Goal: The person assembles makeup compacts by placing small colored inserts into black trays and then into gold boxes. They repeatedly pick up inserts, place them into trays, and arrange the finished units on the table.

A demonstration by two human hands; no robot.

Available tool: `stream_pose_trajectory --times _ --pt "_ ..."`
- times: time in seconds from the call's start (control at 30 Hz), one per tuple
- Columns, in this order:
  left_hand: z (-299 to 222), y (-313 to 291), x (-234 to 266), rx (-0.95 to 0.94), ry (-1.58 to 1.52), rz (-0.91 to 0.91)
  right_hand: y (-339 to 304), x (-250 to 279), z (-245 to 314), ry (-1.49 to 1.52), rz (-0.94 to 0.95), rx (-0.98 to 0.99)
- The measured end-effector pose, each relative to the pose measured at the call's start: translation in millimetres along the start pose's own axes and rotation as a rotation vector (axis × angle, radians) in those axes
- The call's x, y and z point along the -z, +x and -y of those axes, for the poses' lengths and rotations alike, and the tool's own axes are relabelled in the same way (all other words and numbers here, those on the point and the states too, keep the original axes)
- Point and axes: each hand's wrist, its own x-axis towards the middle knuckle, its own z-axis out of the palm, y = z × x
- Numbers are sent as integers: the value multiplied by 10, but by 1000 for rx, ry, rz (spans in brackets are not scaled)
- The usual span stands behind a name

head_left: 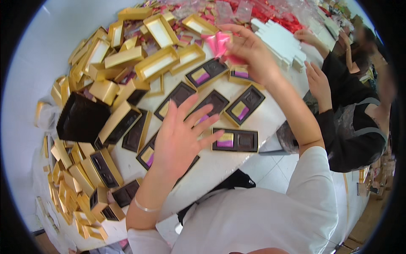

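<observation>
- Pale floor tiles (pixel 272 167) showed past the edge of a white table (pixel 211 170).
- Above it the left hand (pixel 179 137) spread its fingers, holding nothing, over dark-lined gold boxes (pixel 247 141) (whether it touched one, I couldn't tell).
- Beyond, the right hand (pixel 251 53) gripped a shiny pink wrapper (pixel 219 44) above the farther boxes.
- White-lined gold trays (pixel 157 64) lay heaped to the left.
- A co-worker (pixel 353 146) in black stood at the right; red wrappings (pixel 281 21) littered the far side.
</observation>
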Motion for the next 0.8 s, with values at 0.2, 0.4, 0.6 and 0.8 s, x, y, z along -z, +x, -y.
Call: stream_pose_trajectory --times 0.2,0.4,0.6,0.8 --pt "315 353 55 175 -451 208 -918 -617 -304 -958 199 806" --pt "383 327 96 83 -212 19 -1300 -346 -154 -930 -28 886" --pt "300 188 -51 207 143 163 -1344 -189 -217 -1244 -169 1230" --pt "329 223 -154 105 422 93 -1359 -48 -206 -1156 -31 984"
